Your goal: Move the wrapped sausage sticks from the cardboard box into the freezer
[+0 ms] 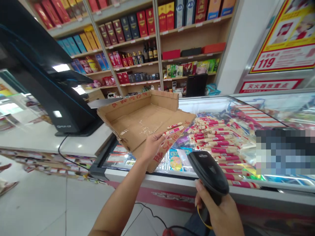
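My left hand point(155, 144) is closed on the near end of a slim stick-shaped pack point(174, 130), beige with a pink label. A second such pack point(174, 125) sits right behind it; I cannot tell whether my fingers hold that one too. Both are over the right side of an open cardboard tray point(137, 121) with red handwriting. In my right hand point(221, 209) is a black barcode scanner point(209, 168), gripped by its handle, its head tilted up and left. Several more stick-shaped packs point(219, 143) lie in a pile right of the tray.
Tray and pile rest on a glass-topped chest freezer point(194, 100). At left, a black checkout terminal point(61, 98) stands on a white counter point(78, 144). Stocked shelves point(137, 39) line the back. A cable point(152, 213) runs near the floor. A blurred patch point(285, 152) covers the right.
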Tool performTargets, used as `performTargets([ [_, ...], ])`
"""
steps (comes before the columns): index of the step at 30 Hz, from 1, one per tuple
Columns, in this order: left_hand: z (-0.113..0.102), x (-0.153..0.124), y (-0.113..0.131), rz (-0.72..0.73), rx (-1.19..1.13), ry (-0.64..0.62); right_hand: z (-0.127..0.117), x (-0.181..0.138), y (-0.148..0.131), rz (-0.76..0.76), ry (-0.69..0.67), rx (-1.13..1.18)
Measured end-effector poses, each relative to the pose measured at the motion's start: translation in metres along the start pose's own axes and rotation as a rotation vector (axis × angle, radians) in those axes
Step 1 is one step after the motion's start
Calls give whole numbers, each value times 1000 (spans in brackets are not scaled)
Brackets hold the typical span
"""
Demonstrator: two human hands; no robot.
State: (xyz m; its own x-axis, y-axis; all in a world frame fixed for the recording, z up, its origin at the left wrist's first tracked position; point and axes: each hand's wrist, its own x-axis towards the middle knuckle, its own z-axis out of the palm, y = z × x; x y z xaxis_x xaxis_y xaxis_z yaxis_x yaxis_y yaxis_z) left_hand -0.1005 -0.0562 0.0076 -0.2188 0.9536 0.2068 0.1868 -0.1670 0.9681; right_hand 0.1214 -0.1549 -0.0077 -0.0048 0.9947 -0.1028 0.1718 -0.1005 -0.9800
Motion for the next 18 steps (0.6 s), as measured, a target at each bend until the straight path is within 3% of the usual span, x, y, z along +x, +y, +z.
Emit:
performTargets([
  [8, -52, 24, -16, -10, 225, 276, 18, 15, -4, 16, -157, 69],
  [13, -62, 59, -29, -55, 611, 361, 30, 14, -3, 1, -193, 138],
  [18, -67, 80, -38, -126, 770, 407, 30, 19, -3, 14, -280, 100],
])
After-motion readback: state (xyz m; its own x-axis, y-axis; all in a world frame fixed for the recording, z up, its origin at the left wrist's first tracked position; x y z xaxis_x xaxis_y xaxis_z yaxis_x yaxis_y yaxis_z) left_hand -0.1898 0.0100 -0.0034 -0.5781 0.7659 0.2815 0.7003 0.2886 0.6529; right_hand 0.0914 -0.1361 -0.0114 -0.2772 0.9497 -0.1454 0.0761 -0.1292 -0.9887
